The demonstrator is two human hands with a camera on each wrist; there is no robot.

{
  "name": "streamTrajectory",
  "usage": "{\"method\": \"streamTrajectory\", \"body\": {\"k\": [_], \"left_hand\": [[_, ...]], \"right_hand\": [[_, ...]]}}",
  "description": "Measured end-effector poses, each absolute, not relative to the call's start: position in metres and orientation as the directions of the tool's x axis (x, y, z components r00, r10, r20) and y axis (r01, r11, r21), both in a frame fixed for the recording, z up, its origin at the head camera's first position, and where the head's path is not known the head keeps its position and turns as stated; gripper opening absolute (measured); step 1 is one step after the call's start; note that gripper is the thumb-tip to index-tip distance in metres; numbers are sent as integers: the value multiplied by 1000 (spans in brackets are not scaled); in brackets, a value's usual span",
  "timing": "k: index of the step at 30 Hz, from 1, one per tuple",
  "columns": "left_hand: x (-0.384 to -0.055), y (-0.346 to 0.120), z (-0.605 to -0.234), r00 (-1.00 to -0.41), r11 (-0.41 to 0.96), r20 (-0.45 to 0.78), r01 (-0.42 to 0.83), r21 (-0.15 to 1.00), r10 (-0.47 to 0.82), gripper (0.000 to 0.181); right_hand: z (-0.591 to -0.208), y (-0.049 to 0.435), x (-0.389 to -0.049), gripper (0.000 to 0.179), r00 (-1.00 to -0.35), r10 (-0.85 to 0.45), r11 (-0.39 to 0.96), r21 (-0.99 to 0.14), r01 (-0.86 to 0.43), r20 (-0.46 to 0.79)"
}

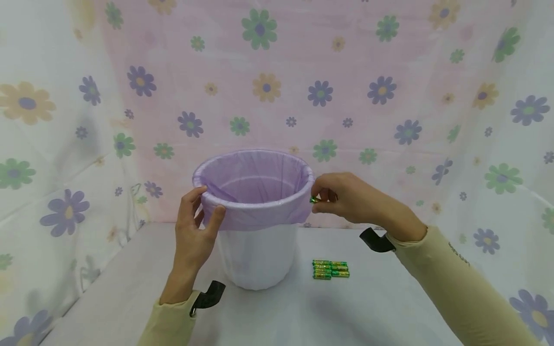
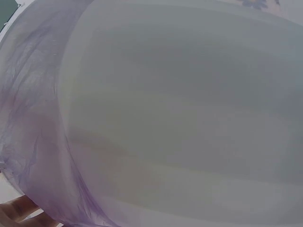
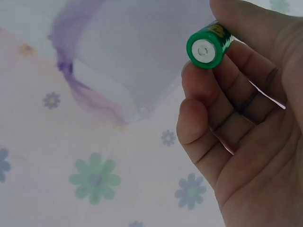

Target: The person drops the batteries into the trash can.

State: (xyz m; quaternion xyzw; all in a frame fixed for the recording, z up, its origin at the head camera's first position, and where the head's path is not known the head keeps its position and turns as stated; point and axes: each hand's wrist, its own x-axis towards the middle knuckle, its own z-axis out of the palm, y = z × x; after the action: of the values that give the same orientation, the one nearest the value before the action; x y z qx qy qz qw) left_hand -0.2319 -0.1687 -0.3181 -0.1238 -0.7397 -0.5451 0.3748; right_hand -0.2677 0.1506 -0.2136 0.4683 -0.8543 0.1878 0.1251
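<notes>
A white trash can, lined with a purple plastic bag folded over its rim, stands upright in the middle of the head view. At the near left of the rim, my left hand holds the can through the bag, thumb on the front. The left wrist view is mostly filled by the can's wall. Just right of the rim, my right hand pinches a green battery between thumb and fingers. In the right wrist view its flat silver end faces the camera.
Several green batteries lie side by side in a small block on the white table, right of the can. Flower-patterned cloth hangs behind and on both sides.
</notes>
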Motion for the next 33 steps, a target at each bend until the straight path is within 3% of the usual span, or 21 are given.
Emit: {"method": "streamTrajectory", "body": {"k": [3, 9, 14, 22, 33], "left_hand": [[-236, -171, -321, -684, 379, 694, 596, 708, -222, 52], [-237, -170, -321, -699, 371, 680, 584, 721, -222, 52], [-236, -171, -320, -694, 376, 684, 586, 718, -225, 52], [-238, -172, -319, -687, 383, 694, 594, 707, -217, 54], [-212, -159, -297, -699, 357, 685, 598, 718, -206, 50]], "right_hand": [[-206, 140, -274, 14, -509, -753, 463, -214, -860, 418], [-198, 119, -286, 18, -538, -723, 463, -275, -843, 433], [-190, 98, -298, 16, -523, -734, 444, -277, -852, 433], [-185, 69, -313, 16, -542, -754, 468, -275, -840, 372], [-198, 45, -330, 17, -621, -742, 556, -285, -781, 253]]}}
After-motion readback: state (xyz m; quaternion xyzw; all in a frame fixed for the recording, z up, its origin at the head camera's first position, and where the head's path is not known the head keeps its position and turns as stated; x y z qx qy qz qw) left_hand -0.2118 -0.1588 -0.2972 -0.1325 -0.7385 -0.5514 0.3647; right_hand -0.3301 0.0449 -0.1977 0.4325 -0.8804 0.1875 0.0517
